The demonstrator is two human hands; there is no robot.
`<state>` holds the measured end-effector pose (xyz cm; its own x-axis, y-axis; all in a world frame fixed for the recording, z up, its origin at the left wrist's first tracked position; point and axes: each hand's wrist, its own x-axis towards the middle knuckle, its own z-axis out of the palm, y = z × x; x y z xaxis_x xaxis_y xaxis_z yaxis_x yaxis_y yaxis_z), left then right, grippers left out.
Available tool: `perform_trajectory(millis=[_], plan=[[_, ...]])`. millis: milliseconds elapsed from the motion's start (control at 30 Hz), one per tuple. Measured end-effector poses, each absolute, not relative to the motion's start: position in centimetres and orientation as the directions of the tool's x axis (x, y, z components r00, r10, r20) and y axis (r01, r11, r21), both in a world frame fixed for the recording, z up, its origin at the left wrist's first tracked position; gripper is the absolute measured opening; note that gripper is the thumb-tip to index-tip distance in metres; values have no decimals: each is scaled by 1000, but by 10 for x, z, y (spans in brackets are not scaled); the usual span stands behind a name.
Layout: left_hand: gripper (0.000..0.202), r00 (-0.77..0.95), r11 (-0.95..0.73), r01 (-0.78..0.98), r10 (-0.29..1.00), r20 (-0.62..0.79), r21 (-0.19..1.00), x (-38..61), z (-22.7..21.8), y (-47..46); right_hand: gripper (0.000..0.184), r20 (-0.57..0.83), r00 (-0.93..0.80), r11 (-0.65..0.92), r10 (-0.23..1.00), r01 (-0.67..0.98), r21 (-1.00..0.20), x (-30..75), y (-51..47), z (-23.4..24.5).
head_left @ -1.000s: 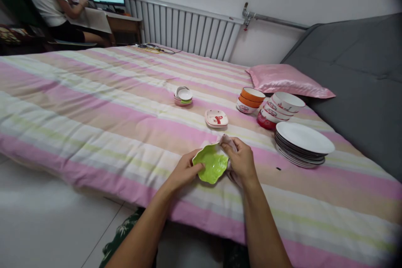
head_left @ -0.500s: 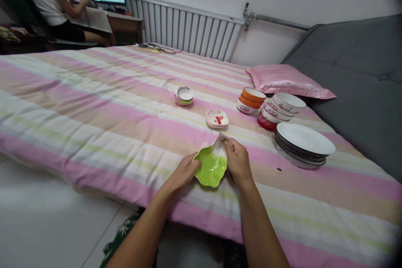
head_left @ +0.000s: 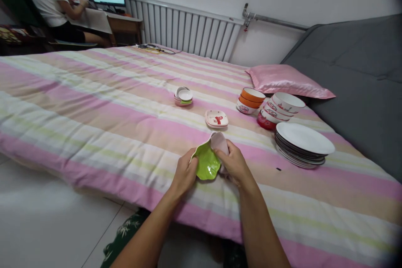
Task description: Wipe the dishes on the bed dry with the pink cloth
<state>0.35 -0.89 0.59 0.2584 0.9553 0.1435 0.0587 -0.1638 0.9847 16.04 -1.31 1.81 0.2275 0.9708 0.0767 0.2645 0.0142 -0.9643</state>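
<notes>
A glossy green leaf-shaped dish (head_left: 207,163) with a wavy rim is held tilted above the near side of the bed. My left hand (head_left: 186,171) grips its left edge, thumb on the inner face. My right hand (head_left: 234,162) is closed on a pale pinkish cloth (head_left: 220,143), which is folded over the dish's right edge. Part of the cloth hangs behind the dish, where the fingers are hidden. Just beyond the hands lie small square white dishes (head_left: 216,119) with a red print, stacked together.
On the striped bedspread (head_left: 103,113) stand small nested bowls (head_left: 183,96), orange and white bowls (head_left: 250,100), white and red bowls (head_left: 279,111) and a pile of plates (head_left: 303,142). A pink pillow (head_left: 289,80) lies behind them. A person (head_left: 47,6) sits at a desk, far left.
The dish has turned and shifted slightly left in my hands. The cloth has moved over its upper right rim, covering more of the inner face. The stacks stay put.
</notes>
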Motion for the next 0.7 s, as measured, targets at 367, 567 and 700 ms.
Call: perform_trajectory(millis=[367, 567, 700], plan=[[30, 51, -192, 62, 981, 189, 979, 4, 5, -8, 27, 51, 37, 31, 998, 417, -908, 156, -15, 24], [27, -39, -214, 39, 976, 216, 976, 3, 8, -8, 33, 29, -115, 66, 993, 335, -940, 155, -20, 32], [32, -61, -265, 86, 961, 270, 961, 2, 8, -9, 38, 20, -130, 52, 991, 244, -968, 155, -21, 30]])
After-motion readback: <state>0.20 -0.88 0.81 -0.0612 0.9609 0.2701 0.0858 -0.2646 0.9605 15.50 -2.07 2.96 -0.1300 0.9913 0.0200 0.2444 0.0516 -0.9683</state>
